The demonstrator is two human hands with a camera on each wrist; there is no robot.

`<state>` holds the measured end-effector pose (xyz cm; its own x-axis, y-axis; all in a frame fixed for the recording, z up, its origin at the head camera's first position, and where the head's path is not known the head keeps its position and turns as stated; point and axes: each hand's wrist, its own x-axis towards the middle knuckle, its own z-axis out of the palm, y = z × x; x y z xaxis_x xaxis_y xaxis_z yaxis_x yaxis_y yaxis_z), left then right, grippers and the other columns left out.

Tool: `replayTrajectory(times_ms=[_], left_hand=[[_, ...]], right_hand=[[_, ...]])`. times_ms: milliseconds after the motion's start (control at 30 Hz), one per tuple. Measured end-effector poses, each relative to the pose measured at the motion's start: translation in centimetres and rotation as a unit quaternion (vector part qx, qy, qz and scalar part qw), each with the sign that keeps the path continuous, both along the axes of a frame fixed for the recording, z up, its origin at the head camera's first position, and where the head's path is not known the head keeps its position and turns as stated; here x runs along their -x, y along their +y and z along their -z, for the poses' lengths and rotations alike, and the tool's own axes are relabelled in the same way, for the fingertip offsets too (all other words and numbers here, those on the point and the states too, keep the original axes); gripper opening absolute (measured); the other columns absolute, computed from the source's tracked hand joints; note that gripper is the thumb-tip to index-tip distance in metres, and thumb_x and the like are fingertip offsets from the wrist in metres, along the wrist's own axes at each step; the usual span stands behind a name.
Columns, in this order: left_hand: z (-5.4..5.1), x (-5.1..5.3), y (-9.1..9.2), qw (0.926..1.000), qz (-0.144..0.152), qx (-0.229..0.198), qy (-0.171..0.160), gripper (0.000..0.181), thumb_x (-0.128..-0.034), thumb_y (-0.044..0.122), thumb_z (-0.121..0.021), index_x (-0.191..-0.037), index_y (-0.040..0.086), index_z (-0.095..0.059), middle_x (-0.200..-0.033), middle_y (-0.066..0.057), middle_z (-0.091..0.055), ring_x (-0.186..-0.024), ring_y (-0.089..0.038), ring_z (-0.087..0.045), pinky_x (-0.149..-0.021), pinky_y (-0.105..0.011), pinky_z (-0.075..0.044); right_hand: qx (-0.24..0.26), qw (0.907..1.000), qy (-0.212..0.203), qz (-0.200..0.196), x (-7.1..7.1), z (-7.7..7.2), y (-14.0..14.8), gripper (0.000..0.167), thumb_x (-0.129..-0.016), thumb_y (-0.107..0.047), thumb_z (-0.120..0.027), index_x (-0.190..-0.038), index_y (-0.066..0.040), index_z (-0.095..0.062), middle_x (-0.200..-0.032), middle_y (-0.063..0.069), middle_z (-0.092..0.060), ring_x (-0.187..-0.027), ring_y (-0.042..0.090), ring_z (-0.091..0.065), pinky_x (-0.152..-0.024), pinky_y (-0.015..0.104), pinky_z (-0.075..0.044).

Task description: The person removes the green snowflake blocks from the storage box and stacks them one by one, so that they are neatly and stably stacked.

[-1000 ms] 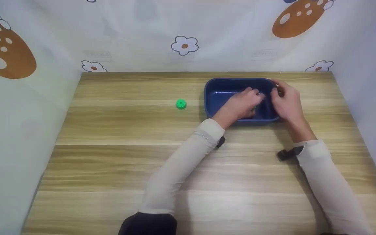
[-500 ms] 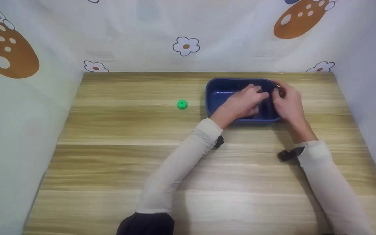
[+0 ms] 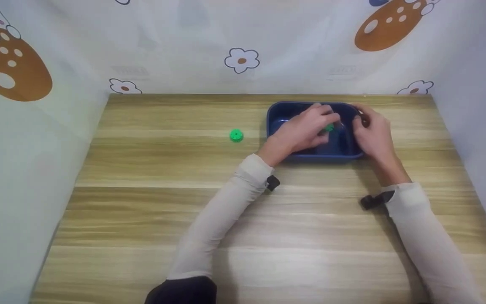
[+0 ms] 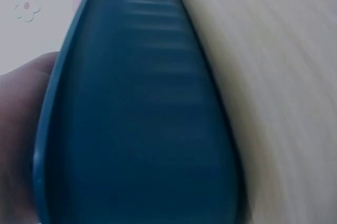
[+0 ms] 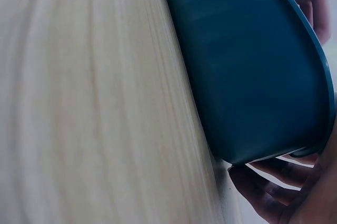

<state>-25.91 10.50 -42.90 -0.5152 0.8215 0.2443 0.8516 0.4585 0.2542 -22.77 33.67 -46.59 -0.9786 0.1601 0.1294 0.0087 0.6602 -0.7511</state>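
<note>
A dark blue rectangular bin (image 3: 327,158) stands on the far right half of the table. Over its inside reaches my left hand (image 3: 304,130), fingers bent, pinching a small green piece (image 3: 329,127) that they partly cover. My right hand (image 3: 373,131) grips the bin's right end, thumb at the rim; in the right wrist view its fingers (image 5: 263,190) lie along the outer end wall. Left of the bin, a green notched disc (image 3: 236,135) with a centre hole lies on the table. The left wrist view is mostly the bin's outer wall (image 4: 137,108).
The wood-grain table (image 3: 158,219) is bounded by a pale patterned sheet (image 3: 175,50) behind and at both sides. The bin stands near the back edge. A small black wrist camera (image 3: 371,201) juts from the right sleeve, another (image 3: 273,183) from the left.
My left hand has shifted left and slightly back inside the bin, and the green piece shows again between its fingers. My right hand keeps its hold on the bin's end.
</note>
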Motion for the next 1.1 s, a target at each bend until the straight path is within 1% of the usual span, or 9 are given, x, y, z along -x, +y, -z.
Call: replayTrajectory(times_ms=[67,100,167,300,400,533,767,933,1100], left_hand=[[-0.1,-0.1,-0.6,0.9999,-0.003,-0.01,-0.007,0.032,-0.0963,0.013,-0.066,-0.128,0.014,-0.071,-0.127,-0.005,-0.067,-0.121,-0.025,-0.059,-0.103,-0.029,-0.054],[-0.2,-0.2,-1.0,0.9998,-0.005,-0.014,-0.01,0.032,-0.0968,0.013,-0.066,-0.128,0.014,-0.072,-0.127,-0.005,-0.067,-0.121,-0.025,-0.059,-0.103,-0.029,-0.054],[-0.3,-0.3,-1.6,0.9996,-0.009,-0.02,-0.016,0.032,-0.0974,0.014,-0.067,-0.129,0.014,-0.072,-0.127,-0.005,-0.067,-0.12,-0.024,-0.059,-0.103,-0.028,-0.054],[-0.3,-0.7,-3.0,0.9983,-0.01,-0.049,-0.029,0.029,-0.0993,0.015,-0.068,-0.128,0.013,-0.072,-0.128,-0.005,-0.068,-0.12,-0.023,-0.06,-0.103,-0.028,-0.054],[-0.2,-1.0,-4.0,0.9965,-0.006,-0.076,-0.034,0.027,-0.1011,0.014,-0.067,-0.128,0.011,-0.072,-0.131,-0.007,-0.069,-0.121,-0.025,-0.061,-0.105,-0.03,-0.053],[-0.1,-1.2,-5.2,0.9949,0.002,-0.095,-0.033,0.026,-0.1031,0.014,-0.067,-0.127,0.009,-0.073,-0.132,-0.009,-0.07,-0.123,-0.027,-0.062,-0.108,-0.032,-0.053],[0.1,-1.5,-6.6,0.9948,0.011,-0.093,-0.039,0.025,-0.1049,0.016,-0.07,-0.128,0.006,-0.074,-0.13,-0.012,-0.07,-0.123,-0.028,-0.064,-0.11,-0.035,-0.053],[0.0,-1.7,-7.5,0.9955,0.008,-0.087,-0.036,0.026,-0.1051,0.017,-0.071,-0.129,0.009,-0.075,-0.129,-0.012,-0.072,-0.125,-0.029,-0.065,-0.111,-0.036,-0.054],[0.1,-1.9,-8.8,0.9945,0.005,-0.099,-0.032,0.023,-0.1044,0.013,-0.071,-0.126,0.008,-0.076,-0.129,-0.013,-0.072,-0.127,-0.03,-0.065,-0.112,-0.037,-0.054]], right_hand=[[0.0,1.0,-0.002,0.001,0.0,-0.1,0.0,0.043,-0.108,-0.019,-0.05,-0.148,-0.018,-0.067,-0.141,0.018,-0.072,-0.117,0.028,-0.071,-0.095,0.03,-0.053],[-0.001,1.0,-0.002,0.002,0.0,-0.1,0.0,0.043,-0.108,-0.019,-0.05,-0.147,-0.019,-0.068,-0.14,0.018,-0.072,-0.116,0.027,-0.071,-0.095,0.03,-0.052],[-0.003,1.0,0.001,0.005,0.0,0.0,0.0,0.043,-0.108,-0.019,-0.05,-0.147,-0.019,-0.068,-0.138,0.018,-0.074,-0.112,0.025,-0.07,-0.093,0.026,-0.05],[-0.005,0.9999,0.013,0.007,0.0,0.3,-0.1,0.042,-0.107,-0.016,-0.052,-0.145,-0.02,-0.07,-0.133,0.016,-0.076,-0.105,0.019,-0.068,-0.087,0.019,-0.046],[-0.012,0.9997,0.019,0.007,0.1,0.4,-0.1,0.043,-0.106,-0.016,-0.052,-0.144,-0.018,-0.071,-0.128,0.017,-0.077,-0.1,0.015,-0.066,-0.086,0.02,-0.045],[-0.02,0.9995,0.022,0.008,0.1,0.3,-0.1,0.043,-0.106,-0.017,-0.051,-0.144,-0.017,-0.07,-0.123,0.018,-0.078,-0.097,0.013,-0.064,-0.084,0.021,-0.044],[-0.003,0.9999,0.013,0.002,0.0,0.1,0.1,0.043,-0.107,-0.016,-0.051,-0.146,-0.018,-0.069,-0.123,0.018,-0.077,-0.096,0.014,-0.064,-0.081,0.02,-0.046],[-0.005,1.0,0.006,0.004,-0.1,0.0,0.1,0.044,-0.107,-0.017,-0.05,-0.147,-0.017,-0.068,-0.129,0.018,-0.076,-0.103,0.017,-0.065,-0.085,0.021,-0.046],[-0.007,1.0,0.004,0.0,-0.1,-0.1,0.0,0.044,-0.107,-0.016,-0.05,-0.148,-0.018,-0.068,-0.131,0.019,-0.075,-0.107,0.022,-0.066,-0.088,0.024,-0.046]])
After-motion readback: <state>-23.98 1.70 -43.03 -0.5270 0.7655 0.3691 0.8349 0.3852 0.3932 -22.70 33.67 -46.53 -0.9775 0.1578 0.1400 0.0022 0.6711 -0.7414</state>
